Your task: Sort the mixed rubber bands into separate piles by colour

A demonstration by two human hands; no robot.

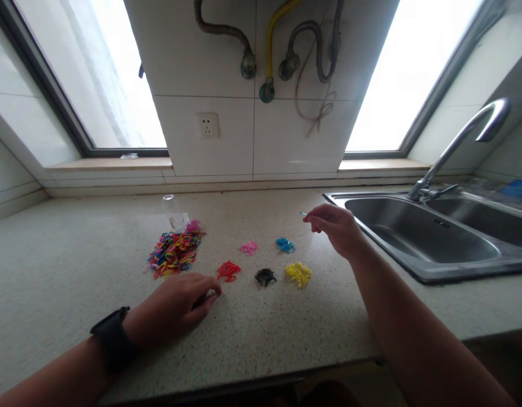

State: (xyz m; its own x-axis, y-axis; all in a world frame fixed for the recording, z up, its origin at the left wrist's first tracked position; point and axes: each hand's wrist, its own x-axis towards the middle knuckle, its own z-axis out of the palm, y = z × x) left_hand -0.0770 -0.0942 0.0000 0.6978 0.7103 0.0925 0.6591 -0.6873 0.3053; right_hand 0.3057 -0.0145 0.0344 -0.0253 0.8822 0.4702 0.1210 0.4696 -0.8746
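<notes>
A mixed heap of small coloured elastic bands lies on the speckled countertop. To its right sit small sorted piles: red, pink, blue, black and yellow. My left hand, with a black watch on its wrist, rests on the counter with its fingers curled, the tips just below the red pile. My right hand hovers above the counter right of the blue pile, pinching a small blue band between its fingertips.
A clear plastic container lies on its side behind the mixed heap. A steel double sink with a faucet takes up the right. A tiled wall with a socket and hoses stands behind, between two windows.
</notes>
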